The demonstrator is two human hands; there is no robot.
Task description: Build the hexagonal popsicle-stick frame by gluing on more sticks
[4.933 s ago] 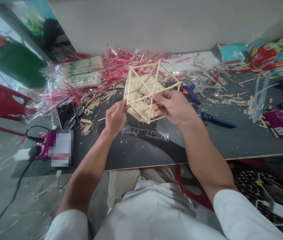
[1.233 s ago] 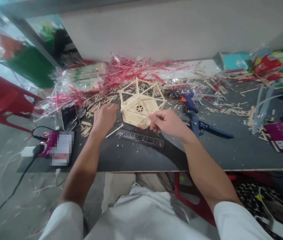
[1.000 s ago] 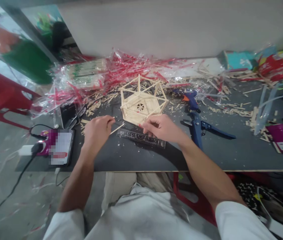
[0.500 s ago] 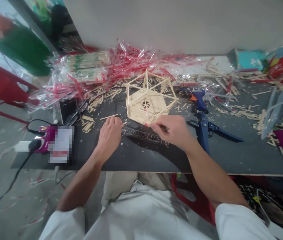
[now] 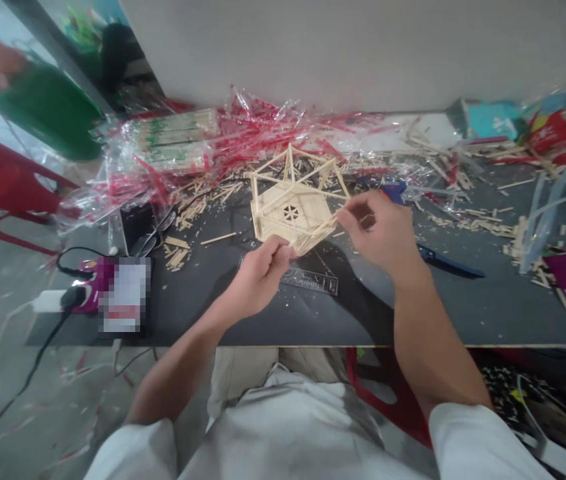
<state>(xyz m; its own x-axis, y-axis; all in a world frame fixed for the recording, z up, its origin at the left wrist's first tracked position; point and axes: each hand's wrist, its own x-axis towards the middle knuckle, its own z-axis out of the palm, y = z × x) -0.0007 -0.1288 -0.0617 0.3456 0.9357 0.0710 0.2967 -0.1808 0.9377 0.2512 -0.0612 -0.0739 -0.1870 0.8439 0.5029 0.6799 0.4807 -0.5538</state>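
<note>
Two bare hands meet at a pale hexagonal frame built of thin wooden sticks, which sits near the middle of the dark grey worktop, closer to its far edge than to the near one. The left hand pinches the frame's near corner between thumb and fingertips, closed narrow on the sticks. The right hand has its thumb and forefinger drawn together at the frame's right corner, the other fingers curled; whether they actually grip a stick there cannot be told.

Just beneath the left hand, a black stencil ruler lies flat on the worktop. A blue glue gun shows partly behind the right hand, with a dark blue handle reaching out toward the right edge. Loose cut stick pieces lie scattered left of the frame, near a pair of glasses. Along the far edge lies a heap of clear and red plastic wrappers, with a wrapped bundle of sticks at its left end. A magenta power strip sits at the near left corner.
</note>
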